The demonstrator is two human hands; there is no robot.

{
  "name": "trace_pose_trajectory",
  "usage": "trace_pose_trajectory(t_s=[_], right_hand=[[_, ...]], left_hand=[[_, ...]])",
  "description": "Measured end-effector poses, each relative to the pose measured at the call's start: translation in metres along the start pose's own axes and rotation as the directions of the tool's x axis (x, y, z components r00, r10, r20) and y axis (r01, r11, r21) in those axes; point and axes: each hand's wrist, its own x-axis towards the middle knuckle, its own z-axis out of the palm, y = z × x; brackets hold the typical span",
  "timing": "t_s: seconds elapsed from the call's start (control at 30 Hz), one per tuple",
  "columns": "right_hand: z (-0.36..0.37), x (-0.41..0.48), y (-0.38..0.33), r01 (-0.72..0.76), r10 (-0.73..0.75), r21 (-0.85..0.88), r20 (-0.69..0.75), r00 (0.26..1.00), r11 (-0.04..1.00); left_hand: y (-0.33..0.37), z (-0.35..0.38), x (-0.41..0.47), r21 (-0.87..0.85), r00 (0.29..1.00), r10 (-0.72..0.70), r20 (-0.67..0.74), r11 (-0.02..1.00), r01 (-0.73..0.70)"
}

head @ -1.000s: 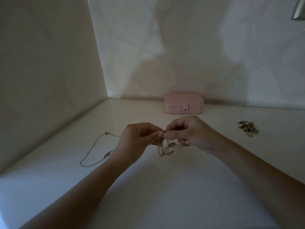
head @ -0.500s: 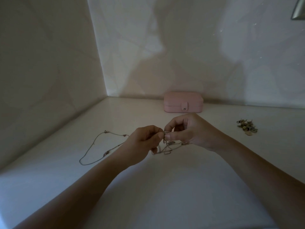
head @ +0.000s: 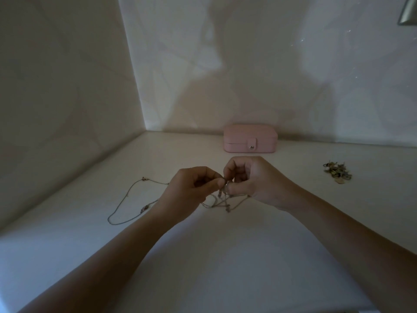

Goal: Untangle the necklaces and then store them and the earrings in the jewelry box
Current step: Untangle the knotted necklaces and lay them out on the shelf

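Pale, faintly patterned walls [head: 67, 86] meet in a corner at rear left and carry a broad shadow behind the work area. The white, smooth worktop [head: 225, 267] fills the lower half of the view under dim lighting. Two bare forearms reach in from the bottom edge and converge at centre. A pink rectangular jewelry box with rounded corners [head: 250, 138] stands at the back against the rear wall, with its lid down and its front tab fastened by a metal snap. The left hand [head: 191, 193] and the right hand [head: 255, 179] are raised just above the worktop, nearly touching one another. The fingers [head: 216, 182] of both are curled inward, and thumb and forefinger of each pinch the top of a knot of thin silver-toned necklace chains [head: 225, 199]. The loops of that knot hang from the pinch and trail onto the surface beneath the hands. Which strand each hand has taken cannot be told. A separate thin silver-toned necklace [head: 126, 204] lies in an open loop on the worktop to the left, partly hidden behind the left wrist. A small heap of dark and gold-toned earrings [head: 337, 172] lies on the worktop to the right, well apart from the hands and the box.
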Motion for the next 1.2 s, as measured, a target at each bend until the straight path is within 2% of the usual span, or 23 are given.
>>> trace_pose_trajectory(t_s=[0.13, 0.2, 0.37, 0.5, 0.6, 0.7, 0.77, 0.87, 0.93, 1.03, 1.1, 1.2], right_hand=[[0.003, 0.0, -0.003, 0.021, -0.036, -0.137, -0.105, 0.994, 0.99], [0.002, 0.0, -0.005, 0.011, -0.032, -0.15, -0.14, 0.99, 0.989], [-0.001, -0.001, -0.005, -0.062, 0.033, -0.177, -0.159, 0.987, 0.982], [-0.001, -0.001, -0.005, -0.04, 0.006, -0.208, -0.164, 0.986, 0.977], [-0.002, -0.003, -0.008, -0.035, 0.02, -0.138, -0.111, 0.994, 0.99], [-0.005, -0.002, -0.008, -0.024, 0.017, -0.071, -0.097, 0.995, 0.997], [-0.007, -0.001, -0.008, -0.045, 0.042, -0.037, -0.075, 0.996, 0.998], [-0.005, -0.002, -0.008, -0.128, 0.123, 0.174, 0.038, 0.992, 0.976], [-0.006, -0.003, -0.011, -0.185, 0.175, 0.228, 0.065, 0.983, 0.956], [-0.013, -0.006, -0.017, -0.184, 0.17, 0.109, 0.126, 0.977, 0.977], [-0.019, -0.009, -0.021, -0.184, 0.182, -0.009, 0.193, 0.964, 0.983], [-0.028, -0.01, -0.021, -0.191, 0.206, -0.102, 0.16, 0.965, 0.976]], left_hand=[[0.001, -0.003, -0.001, 0.08, 1.0, -0.008, -0.005, 0.997, 0.008], [0.003, -0.001, -0.002, 0.098, 1.0, -0.002, -0.021, 0.995, 0.005], [0.003, 0.001, -0.002, -0.043, 0.994, -0.039, -0.101, 0.998, 0.035], [0.003, 0.003, -0.002, -0.083, 0.99, -0.05, -0.133, 0.996, 0.039], [0.003, 0.0, 0.0, -0.105, 0.985, -0.063, -0.159, 0.993, 0.046], [0.003, -0.002, 0.001, -0.118, 0.988, -0.091, -0.127, 0.99, 0.076], [0.002, -0.003, 0.001, -0.151, 0.992, -0.116, -0.056, 0.983, 0.107], [0.003, -0.003, 0.0, -0.213, 0.989, -0.117, 0.087, 0.968, 0.133], [0.002, -0.004, 0.001, -0.281, 0.986, -0.115, 0.118, 0.949, 0.144], [0.003, -0.007, 0.001, -0.39, 0.985, -0.126, 0.117, 0.906, 0.162], [0.002, -0.006, 0.0, -0.397, 0.985, -0.119, 0.129, 0.904, 0.161], [0.0, -0.003, 0.001, -0.389, 0.98, -0.122, 0.156, 0.905, 0.174]])
